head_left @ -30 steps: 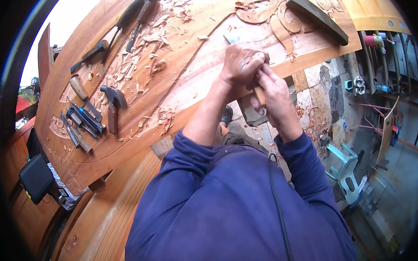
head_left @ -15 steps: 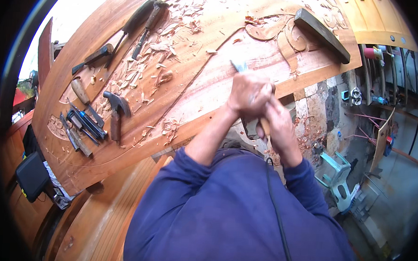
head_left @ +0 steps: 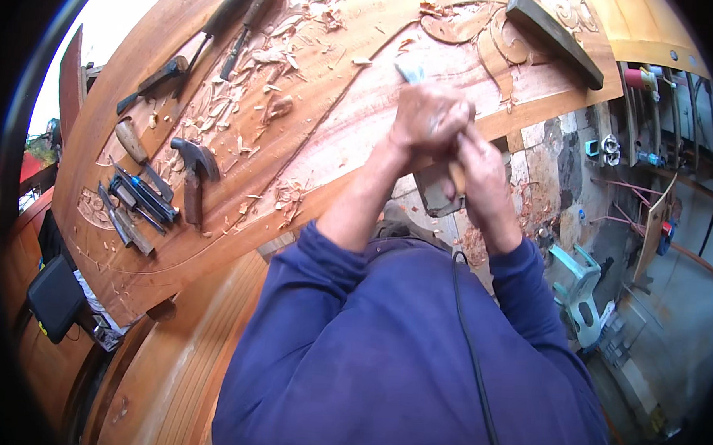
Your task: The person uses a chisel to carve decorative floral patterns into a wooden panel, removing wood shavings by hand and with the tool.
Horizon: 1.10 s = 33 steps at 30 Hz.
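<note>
carving in hand, mid-cut by the look of it. left hand [head_left: 426, 118] is wrapped in a fist round a chisel [head_left: 411, 72], only the pale blade tip showing past the knuckles, tip down on the big curved wood panel [head_left: 328, 134]. right hand [head_left: 479, 176] sits just behind and below the left, fingers curled round the wooden handle [head_left: 456, 177] at the butt end; both hands touching each other, pressed close. so chisel sits betw. both fists, blade on the bare reddish strip of the panel, just short of the carved scroll pattern [head_left: 476, 29] near the top.

step, i'd judge: paring/pushing a cut by hand w/o a striking tool. the hammer [head_left: 192, 168] lies untouched well to the left, w/ a row of spare chisels [head_left: 135, 201] beside it, and wood shavings [head_left: 243, 90] spread over the panel's upper left. dark wood block [head_left: 555, 36] rests on the panel's top right.

next move, as i see it, calls for steady forward push from the right w/ the left steering and braking the blade, keeping a shallow angle so the edge doesn't dig or skid toward the scrollwork. can't tell depth of cut; tip is partly hidden.
</note>
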{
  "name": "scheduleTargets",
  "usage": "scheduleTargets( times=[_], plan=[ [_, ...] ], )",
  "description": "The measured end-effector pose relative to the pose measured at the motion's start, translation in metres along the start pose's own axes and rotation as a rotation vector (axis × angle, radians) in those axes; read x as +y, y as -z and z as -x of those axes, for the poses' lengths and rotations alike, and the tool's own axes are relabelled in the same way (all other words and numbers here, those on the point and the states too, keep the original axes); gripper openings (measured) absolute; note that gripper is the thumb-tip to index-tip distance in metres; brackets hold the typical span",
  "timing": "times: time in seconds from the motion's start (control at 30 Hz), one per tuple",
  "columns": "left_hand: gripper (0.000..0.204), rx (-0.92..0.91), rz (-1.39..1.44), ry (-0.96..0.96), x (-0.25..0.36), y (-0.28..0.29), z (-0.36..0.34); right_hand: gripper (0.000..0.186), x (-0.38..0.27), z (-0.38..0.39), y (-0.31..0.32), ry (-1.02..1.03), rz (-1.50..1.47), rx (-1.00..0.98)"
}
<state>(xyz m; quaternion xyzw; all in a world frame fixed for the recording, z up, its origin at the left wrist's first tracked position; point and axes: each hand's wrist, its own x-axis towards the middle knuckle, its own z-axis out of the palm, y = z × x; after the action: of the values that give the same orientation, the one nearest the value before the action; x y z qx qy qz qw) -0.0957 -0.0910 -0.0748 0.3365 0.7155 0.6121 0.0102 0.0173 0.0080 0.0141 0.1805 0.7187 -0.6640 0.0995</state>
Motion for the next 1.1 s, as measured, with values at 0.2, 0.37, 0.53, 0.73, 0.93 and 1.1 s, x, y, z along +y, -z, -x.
scheduleTargets(
  times=[0.2,0.37,0.53,0.73,0.93,1.1],
  plan=[
    [0.037,-0.009,0.049,-0.027,0.017,0.008,0.007,0.040,-0.010,0.014,-0.008,-0.084,-0.128,0.034],
    [0.036,-0.028,0.129,0.061,0.011,0.006,0.010,0.040,-0.017,0.012,-0.006,-0.128,-0.063,0.037],
    [0.031,-0.011,0.046,-0.004,0.019,0.006,0.009,0.037,-0.006,0.018,-0.003,-0.246,-0.245,0.065],
    [0.032,-0.094,-0.128,-0.113,-0.020,-0.001,-0.006,0.032,0.006,-0.001,-0.006,-0.062,-0.160,0.059],
    [0.036,-0.029,-0.205,-0.157,-0.010,-0.009,0.017,0.030,0.018,0.017,-0.006,-0.036,-0.099,0.077],
    [0.034,0.021,-0.086,-0.099,0.017,0.010,0.041,0.036,0.003,0.035,-0.026,-0.091,-0.205,0.080]
  ],
)
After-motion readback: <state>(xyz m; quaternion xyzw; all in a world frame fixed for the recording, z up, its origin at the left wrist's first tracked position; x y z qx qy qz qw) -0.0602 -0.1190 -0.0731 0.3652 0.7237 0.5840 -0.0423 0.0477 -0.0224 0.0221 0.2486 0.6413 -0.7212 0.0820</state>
